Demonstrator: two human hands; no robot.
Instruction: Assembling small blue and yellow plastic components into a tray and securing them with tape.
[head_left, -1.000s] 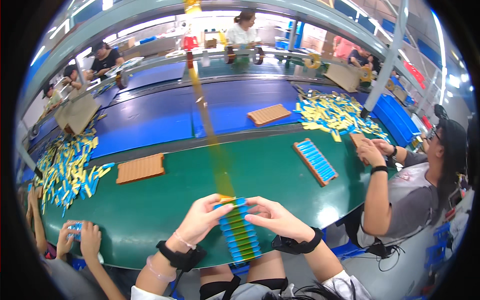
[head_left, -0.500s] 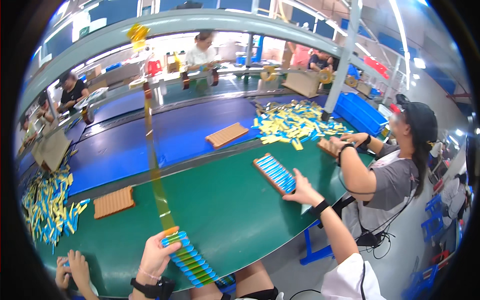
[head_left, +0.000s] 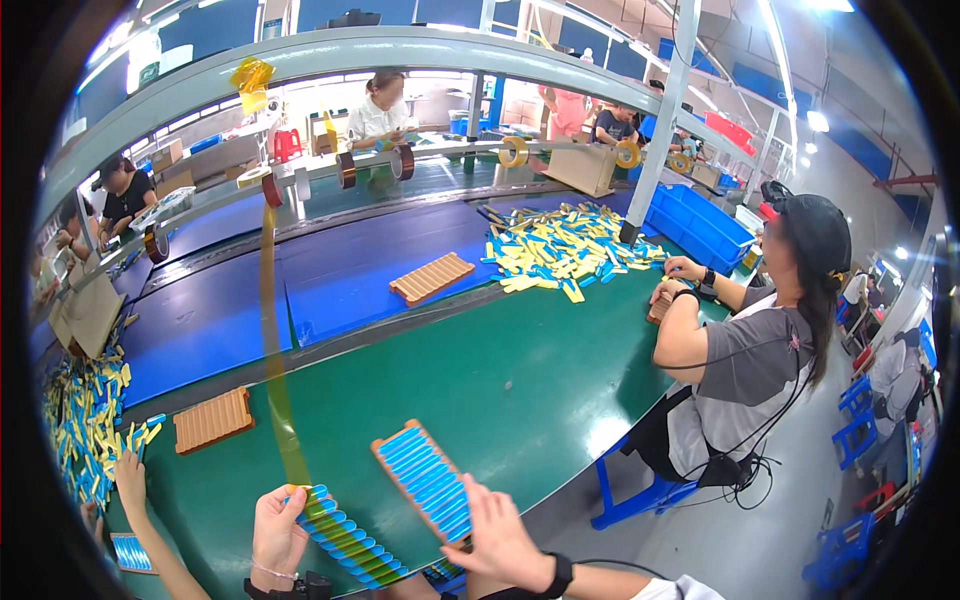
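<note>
My left hand (head_left: pixel 278 535) is closed in a pinch at the top end of a row of slim blue pieces (head_left: pixel 350 540). A long strip of amber tape (head_left: pixel 275 370) runs down from a roll to these fingers and along the row. Just to the right, an orange-brown grooved tray (head_left: pixel 388 452) full of similar blue pieces lies slanted on the green table. My right hand (head_left: pixel 500 535) grips its near right end, fingers over the edge and thumb at the lower corner. Below the row, its near end runs toward my lap.
Loose blue and yellow pieces lie heaped at left (head_left: pixel 90 420) and far right (head_left: pixel 570 250). Two other grooved trays (head_left: pixel 214 420) (head_left: pixel 432 278) rest farther off. Tape rolls hang from a rail (head_left: pixel 345 170). A co-worker (head_left: pixel 760 340) sits at right; another person's arm (head_left: pixel 145 520) reaches in at left.
My right hand has brought the filled tray left and nearer, beside the taped row. My left hand has shifted slightly left and down. The neighbour's hand at left now reaches toward the heap.
</note>
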